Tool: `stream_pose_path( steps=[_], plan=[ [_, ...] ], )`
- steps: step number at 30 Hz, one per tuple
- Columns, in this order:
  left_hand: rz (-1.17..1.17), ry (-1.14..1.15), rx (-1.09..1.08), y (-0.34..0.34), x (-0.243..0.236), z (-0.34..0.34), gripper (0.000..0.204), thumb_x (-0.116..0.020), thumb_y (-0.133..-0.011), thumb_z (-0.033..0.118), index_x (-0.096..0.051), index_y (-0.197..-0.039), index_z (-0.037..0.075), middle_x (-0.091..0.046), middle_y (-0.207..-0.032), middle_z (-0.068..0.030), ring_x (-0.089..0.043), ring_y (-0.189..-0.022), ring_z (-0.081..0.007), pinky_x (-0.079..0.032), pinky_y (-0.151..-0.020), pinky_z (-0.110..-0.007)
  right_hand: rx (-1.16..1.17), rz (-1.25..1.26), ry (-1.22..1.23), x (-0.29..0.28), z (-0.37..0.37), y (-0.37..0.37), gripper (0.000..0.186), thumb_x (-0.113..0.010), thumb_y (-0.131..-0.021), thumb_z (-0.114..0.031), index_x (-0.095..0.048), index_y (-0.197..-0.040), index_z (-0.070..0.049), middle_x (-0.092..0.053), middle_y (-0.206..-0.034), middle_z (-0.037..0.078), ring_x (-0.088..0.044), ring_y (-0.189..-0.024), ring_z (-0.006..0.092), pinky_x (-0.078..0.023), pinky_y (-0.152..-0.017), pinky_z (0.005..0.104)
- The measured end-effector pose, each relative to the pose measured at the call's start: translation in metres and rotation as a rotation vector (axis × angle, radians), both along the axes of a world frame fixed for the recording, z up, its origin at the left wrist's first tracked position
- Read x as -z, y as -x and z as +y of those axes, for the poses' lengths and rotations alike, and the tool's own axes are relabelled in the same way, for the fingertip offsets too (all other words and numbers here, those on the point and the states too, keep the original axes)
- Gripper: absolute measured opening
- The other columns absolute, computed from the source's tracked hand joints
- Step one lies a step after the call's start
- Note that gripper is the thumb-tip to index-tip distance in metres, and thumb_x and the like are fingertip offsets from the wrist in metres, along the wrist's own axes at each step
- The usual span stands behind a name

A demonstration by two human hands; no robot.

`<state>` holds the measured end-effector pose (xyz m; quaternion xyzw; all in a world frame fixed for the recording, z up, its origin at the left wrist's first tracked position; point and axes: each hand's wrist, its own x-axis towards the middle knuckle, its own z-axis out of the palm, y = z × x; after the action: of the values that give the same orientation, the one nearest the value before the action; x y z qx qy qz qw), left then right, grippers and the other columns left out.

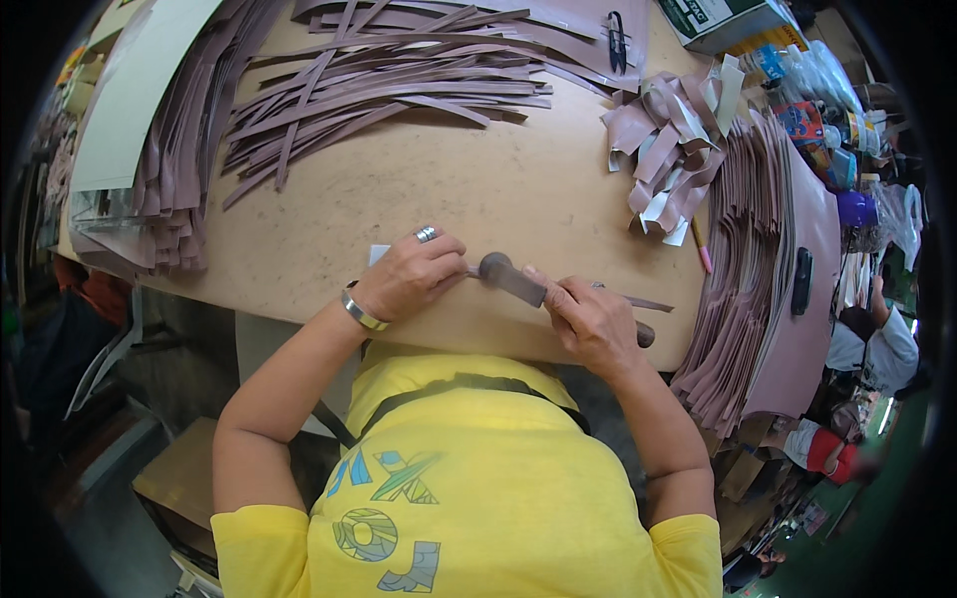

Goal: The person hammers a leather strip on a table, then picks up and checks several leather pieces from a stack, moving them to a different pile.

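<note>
My right hand [596, 321] is wrapped round a hammer [516, 283] with a rounded grey end and a flat metal part; its dark handle end shows past my palm. The hammer lies low over the near part of the table, apparently on a narrow mauve strip [650, 303], which pokes out to the right of my hand. My left hand [417, 276], with rings and a metal bracelet, pinches the strip's other end just left of the hammer head. A small white piece [379, 253] shows partly beside my left knuckles.
Many loose mauve strips [399, 95] lie across the table's far side, near black thread snips [617, 42]. Curled offcuts [670, 145] sit at far right. Stacked mauve sheets [743, 249] stand right, with a dark object [801, 281] on top; another stack [179, 149] stands left.
</note>
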<state>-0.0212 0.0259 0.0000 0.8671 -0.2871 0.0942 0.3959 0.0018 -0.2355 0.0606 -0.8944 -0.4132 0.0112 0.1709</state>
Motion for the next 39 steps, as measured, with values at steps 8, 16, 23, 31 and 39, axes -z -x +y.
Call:
stream_pose_path(
  steps=[8,16,23,31,39],
  plan=[
    [0.029,-0.02,-0.038,0.003,-0.004,0.011,0.015,-0.072,-0.071,0.002,-0.061,-0.082,0.005,-0.059,-0.086,-0.0064,-0.057,-0.077,-0.0248,-0.048,-0.068,-0.033,0.004,0.01,0.027,0.004,-0.004,-0.001,0.064,-0.058,-0.069,-0.001,-0.057,-0.129,-0.023,-0.059,-0.075,0.003,-0.057,-0.054,0.0206,-0.047,-0.049,0.0325],
    [-0.004,-0.029,-0.031,0.001,-0.003,0.012,0.014,-0.071,-0.071,0.002,-0.061,-0.081,0.005,-0.059,-0.086,-0.0061,-0.058,-0.078,-0.0238,-0.049,-0.067,-0.033,0.009,0.035,-0.015,0.006,0.009,0.001,0.063,-0.057,-0.069,-0.001,-0.057,-0.128,-0.023,-0.057,-0.072,0.003,-0.056,-0.053,0.0202,-0.047,-0.049,0.0322],
    [-0.004,-0.033,-0.039,0.003,-0.001,0.016,0.015,-0.072,-0.071,0.003,-0.061,-0.081,0.005,-0.06,-0.087,-0.0058,-0.059,-0.079,-0.0239,-0.049,-0.068,-0.033,-0.034,-0.02,0.001,0.003,0.017,0.001,0.064,-0.058,-0.069,-0.002,-0.057,-0.129,-0.024,-0.056,-0.072,0.003,-0.055,-0.052,0.0204,-0.047,-0.049,0.0323],
    [0.01,-0.045,-0.058,0.006,-0.003,0.028,0.015,-0.072,-0.07,0.003,-0.061,-0.081,0.005,-0.06,-0.086,-0.0059,-0.059,-0.078,-0.024,-0.05,-0.068,-0.033,-0.019,0.008,-0.082,-0.004,0.026,0.003,0.062,-0.058,-0.069,0.0,-0.058,-0.128,-0.022,-0.055,-0.071,0.003,-0.055,-0.052,0.021,-0.047,-0.049,0.0329],
    [-0.025,-0.055,-0.035,0.005,-0.001,0.028,0.015,-0.072,-0.071,0.003,-0.061,-0.08,0.006,-0.06,-0.086,-0.0058,-0.059,-0.078,-0.0239,-0.05,-0.067,-0.033,-0.029,-0.003,-0.03,0.001,0.032,0.004,0.064,-0.058,-0.07,0.0,-0.056,-0.129,-0.022,-0.055,-0.071,0.004,-0.055,-0.054,0.0206,-0.047,-0.049,0.0326]
  ],
)
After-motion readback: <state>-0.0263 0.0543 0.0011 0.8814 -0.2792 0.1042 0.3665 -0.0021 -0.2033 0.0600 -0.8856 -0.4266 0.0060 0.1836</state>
